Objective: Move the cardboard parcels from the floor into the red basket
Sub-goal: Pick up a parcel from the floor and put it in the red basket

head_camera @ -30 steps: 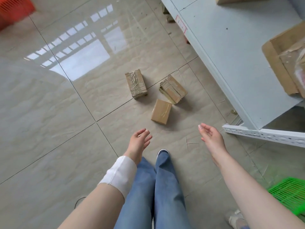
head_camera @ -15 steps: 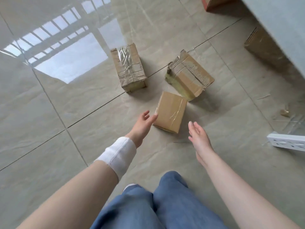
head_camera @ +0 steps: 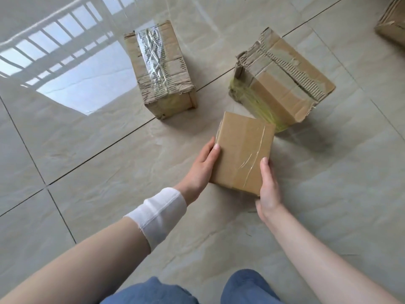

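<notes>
Three cardboard parcels lie on the tiled floor. The small smooth parcel (head_camera: 243, 150) is nearest, and both hands grip it. My left hand (head_camera: 200, 166) holds its left side with the thumb on top. My right hand (head_camera: 268, 187) holds its near right corner, thumb on top as well. A long taped parcel (head_camera: 160, 69) lies further off to the left. A larger torn parcel (head_camera: 282, 80) with greenish tape sits behind on the right, close to the small one. The red basket is out of view.
Another cardboard box (head_camera: 392, 23) pokes in at the top right edge. My knees in blue jeans (head_camera: 247, 288) are at the bottom. A white bandage (head_camera: 160, 213) wraps my left wrist. Glossy floor tiles (head_camera: 65, 150) reflect a window.
I have crouched lower and the parcels look much closer. Both hands reached forward and closed on the small parcel, which they were only approaching before.
</notes>
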Tool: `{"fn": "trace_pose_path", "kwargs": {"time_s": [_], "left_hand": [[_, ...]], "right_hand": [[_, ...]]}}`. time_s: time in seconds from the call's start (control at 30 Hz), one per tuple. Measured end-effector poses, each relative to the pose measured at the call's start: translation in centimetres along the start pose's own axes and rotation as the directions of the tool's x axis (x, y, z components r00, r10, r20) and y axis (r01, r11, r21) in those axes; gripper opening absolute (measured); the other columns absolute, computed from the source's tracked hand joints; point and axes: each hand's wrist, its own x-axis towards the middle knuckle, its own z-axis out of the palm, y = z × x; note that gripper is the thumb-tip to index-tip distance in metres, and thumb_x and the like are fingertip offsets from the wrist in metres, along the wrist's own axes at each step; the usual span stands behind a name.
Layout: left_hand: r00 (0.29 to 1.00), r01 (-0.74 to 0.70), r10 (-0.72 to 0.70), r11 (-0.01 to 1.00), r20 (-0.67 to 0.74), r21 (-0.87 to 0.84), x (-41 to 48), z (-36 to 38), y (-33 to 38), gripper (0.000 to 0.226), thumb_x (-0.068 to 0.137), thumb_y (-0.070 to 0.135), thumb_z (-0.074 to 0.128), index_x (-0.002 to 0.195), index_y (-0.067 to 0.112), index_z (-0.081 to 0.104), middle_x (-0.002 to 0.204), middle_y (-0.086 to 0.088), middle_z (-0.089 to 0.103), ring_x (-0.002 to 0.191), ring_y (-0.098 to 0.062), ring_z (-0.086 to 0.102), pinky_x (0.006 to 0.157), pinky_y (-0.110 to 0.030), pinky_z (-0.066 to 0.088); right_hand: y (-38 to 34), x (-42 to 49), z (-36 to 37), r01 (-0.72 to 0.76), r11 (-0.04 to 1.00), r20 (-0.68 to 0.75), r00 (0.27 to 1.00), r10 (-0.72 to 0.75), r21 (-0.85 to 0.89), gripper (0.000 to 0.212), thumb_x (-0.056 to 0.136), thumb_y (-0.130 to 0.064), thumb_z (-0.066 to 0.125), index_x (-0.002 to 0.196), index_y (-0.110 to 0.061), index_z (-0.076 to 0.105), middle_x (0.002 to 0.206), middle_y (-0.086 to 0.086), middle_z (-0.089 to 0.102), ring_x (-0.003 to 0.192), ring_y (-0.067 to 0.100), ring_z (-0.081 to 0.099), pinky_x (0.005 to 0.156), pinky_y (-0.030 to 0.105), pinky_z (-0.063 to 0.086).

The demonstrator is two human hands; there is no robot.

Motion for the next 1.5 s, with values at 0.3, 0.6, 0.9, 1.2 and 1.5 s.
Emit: {"fn": "trace_pose_path", "kwargs": {"time_s": [0.3,0.6,0.9,1.2,1.5], "left_hand": [[0.999,0.045,-0.048,0.983,-0.008,-0.178,-3.3,-0.4,3.8,0.067,0.084,0.055,0.043,0.142,0.022,0.041,0.144,0.006,0.048,0.133,-0.009,0.044,0.116,-0.035,0.031],[0.989,0.033,-0.075,0.952,-0.127,-0.304,-21.0,-2.9,24.5,0.080,0.074,0.066,0.049,0.140,0.022,0.043,0.144,0.003,0.049,0.133,-0.013,0.045,0.115,-0.041,0.032],[0.966,-0.014,-0.093,0.912,-0.240,-0.410,-34.1,-9.7,40.1,0.086,0.070,0.069,0.050,0.140,0.020,0.043,0.145,-0.001,0.048,0.134,-0.018,0.044,0.115,-0.044,0.032],[0.922,-0.114,-0.102,0.851,-0.374,-0.513,-36.4,-27.7,47.3,0.080,0.078,0.060,0.049,0.143,0.015,0.038,0.147,-0.002,0.045,0.135,-0.016,0.043,0.116,-0.040,0.030],[0.881,-0.166,-0.124,0.822,-0.456,-0.545,-36.1,-44.4,53.4,0.087,0.071,0.065,0.048,0.143,0.018,0.037,0.147,-0.003,0.045,0.133,-0.018,0.045,0.114,-0.044,0.033]], "right_hand": [[-5.1,-4.0,1.9,-0.009,0.995,0.054,0.998,0.015,-0.104,0.050,0.096,-0.042,0.035,0.143,-0.025,0.032,0.145,-0.001,0.043,0.130,0.015,0.045,0.111,0.040,0.035],[-25.0,-20.9,7.5,-0.005,0.976,0.209,0.977,0.051,-0.216,0.056,0.092,-0.047,0.040,0.143,-0.025,0.032,0.143,-0.004,0.046,0.128,0.013,0.047,0.110,0.039,0.036],[-39.5,-34.1,17.7,0.009,0.931,0.318,0.941,0.115,-0.364,0.059,0.091,-0.050,0.042,0.143,-0.024,0.033,0.144,-0.005,0.044,0.131,0.012,0.043,0.114,0.040,0.031],[-42.5,-39.1,38.1,0.095,0.895,0.429,0.896,0.113,-0.436,0.054,0.095,-0.041,0.039,0.143,-0.019,0.033,0.145,0.000,0.044,0.132,0.014,0.043,0.114,0.039,0.032],[-44.5,-40.9,57.1,0.077,0.890,0.521,0.832,0.190,-0.448,0.051,0.095,-0.040,0.039,0.142,-0.021,0.034,0.137,0.000,0.052,0.120,0.014,0.052,0.103,0.034,0.041]]}}
